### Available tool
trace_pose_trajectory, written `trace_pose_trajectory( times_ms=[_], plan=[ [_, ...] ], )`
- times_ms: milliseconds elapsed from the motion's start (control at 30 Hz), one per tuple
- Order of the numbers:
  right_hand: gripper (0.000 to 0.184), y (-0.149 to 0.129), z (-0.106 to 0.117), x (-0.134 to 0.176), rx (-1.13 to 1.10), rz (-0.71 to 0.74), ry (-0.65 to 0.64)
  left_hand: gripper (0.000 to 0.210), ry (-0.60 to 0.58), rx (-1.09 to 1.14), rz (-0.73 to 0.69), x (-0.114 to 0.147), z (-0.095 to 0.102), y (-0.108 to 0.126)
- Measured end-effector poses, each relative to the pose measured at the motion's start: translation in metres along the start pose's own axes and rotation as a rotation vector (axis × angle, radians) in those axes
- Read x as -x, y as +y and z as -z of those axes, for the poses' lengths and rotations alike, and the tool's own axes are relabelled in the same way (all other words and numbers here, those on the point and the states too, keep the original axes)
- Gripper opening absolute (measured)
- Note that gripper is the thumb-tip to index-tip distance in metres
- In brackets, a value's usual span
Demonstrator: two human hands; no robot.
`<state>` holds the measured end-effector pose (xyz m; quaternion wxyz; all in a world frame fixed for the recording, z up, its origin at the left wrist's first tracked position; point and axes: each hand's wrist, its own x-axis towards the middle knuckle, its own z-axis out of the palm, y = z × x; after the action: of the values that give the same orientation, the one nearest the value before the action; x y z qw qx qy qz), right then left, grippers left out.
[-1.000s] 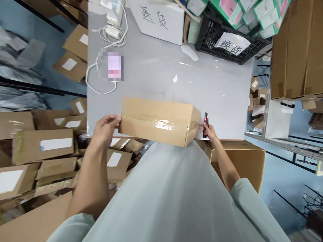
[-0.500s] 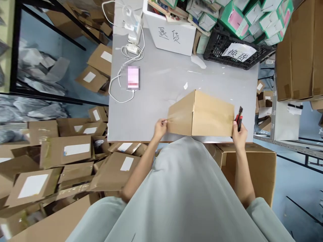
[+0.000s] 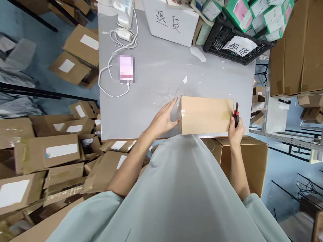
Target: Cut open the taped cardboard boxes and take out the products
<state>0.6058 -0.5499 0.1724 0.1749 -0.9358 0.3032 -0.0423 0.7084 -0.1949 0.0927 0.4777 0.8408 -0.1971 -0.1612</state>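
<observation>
A brown cardboard box (image 3: 207, 116) sits at the table's front edge, close to my body, with a bit of clear tape near its left end. My left hand (image 3: 165, 117) is at the box's left end, fingers stretched and thumb apart, the thumb near or touching the cardboard. At the opposite end my right hand (image 3: 236, 130) is closed around a utility knife (image 3: 236, 116) with a black and red body, its tip pointing away from me. The fingers of that hand also rest against the box's right end.
On the grey table (image 3: 151, 84) lie a phone (image 3: 126, 68) with a white cable and a power strip (image 3: 123, 15). A white bin (image 3: 171, 23) and a black crate (image 3: 234, 43) of green boxes stand at the back. Cardboard boxes (image 3: 63, 148) pile up on the left; an open carton (image 3: 244, 164) is below right.
The box has turned so its long side faces me squarely. My left hand has let go of its left edge and spread its fingers. The knife stays in my right hand.
</observation>
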Motion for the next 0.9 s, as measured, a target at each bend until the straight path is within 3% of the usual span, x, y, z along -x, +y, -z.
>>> trace_pose_trajectory(
  times_ms=[133, 300, 533, 733, 900],
  plan=[
    [0.069, -0.002, 0.002, -0.001, 0.044, -0.014, -0.003, 0.105, -0.124, 0.003, -0.047, -0.015, 0.017, 0.010],
    [0.068, -0.002, 0.001, 0.000, 0.052, -0.028, 0.015, 0.099, -0.155, 0.211, -0.069, -0.022, 0.021, 0.004],
    [0.063, -0.010, -0.001, 0.004, 0.125, -0.072, 0.037, 0.101, -0.139, 0.063, -0.099, -0.030, 0.028, -0.003],
    [0.057, -0.015, 0.001, 0.006, 0.214, -0.065, 0.019, 0.101, -0.078, -0.051, -0.213, -0.037, 0.016, -0.002],
    [0.054, -0.030, 0.010, 0.009, 0.311, -0.018, 0.059, 0.098, -0.072, -0.013, -0.221, -0.036, 0.014, -0.001]
  ],
)
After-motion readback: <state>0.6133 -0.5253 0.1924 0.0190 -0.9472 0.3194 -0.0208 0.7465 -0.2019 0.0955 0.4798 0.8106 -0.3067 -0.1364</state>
